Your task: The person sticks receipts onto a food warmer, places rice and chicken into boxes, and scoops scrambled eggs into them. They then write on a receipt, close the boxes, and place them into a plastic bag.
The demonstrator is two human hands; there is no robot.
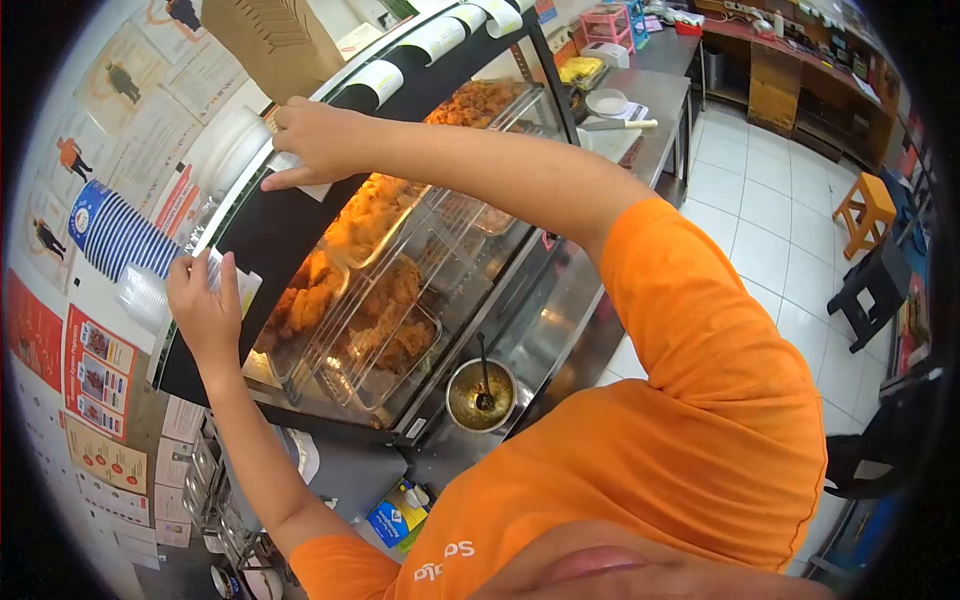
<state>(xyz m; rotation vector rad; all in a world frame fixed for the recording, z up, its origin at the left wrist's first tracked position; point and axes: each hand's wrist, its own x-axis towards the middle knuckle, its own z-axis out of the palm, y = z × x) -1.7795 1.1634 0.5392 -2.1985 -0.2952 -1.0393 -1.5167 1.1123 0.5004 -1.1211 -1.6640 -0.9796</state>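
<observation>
My left hand [205, 305] lies at the near end of the display case's top edge, fingers raised and apart. A white paper slip [243, 282] shows just beside its thumb, partly covered. Farther along the same edge, my right hand [318, 145] is bent over another white paper slip [316, 190], which seems held under the fingers. Both hands rest above the black-framed glass display case [285, 235]. Behind its glass are fried chicken pieces [370, 215] on trays. More white and green paper slips [376, 82] hang over the frame beyond my right hand.
Blue paper cups [125, 235], clear plastic cups [143, 293] and white containers [228, 150] stand along the top. A steel bowl with a black ladle [481, 396] sits on the metal counter. A knife [620, 125] lies farther back. Stools [865, 213] stand on the tiled floor.
</observation>
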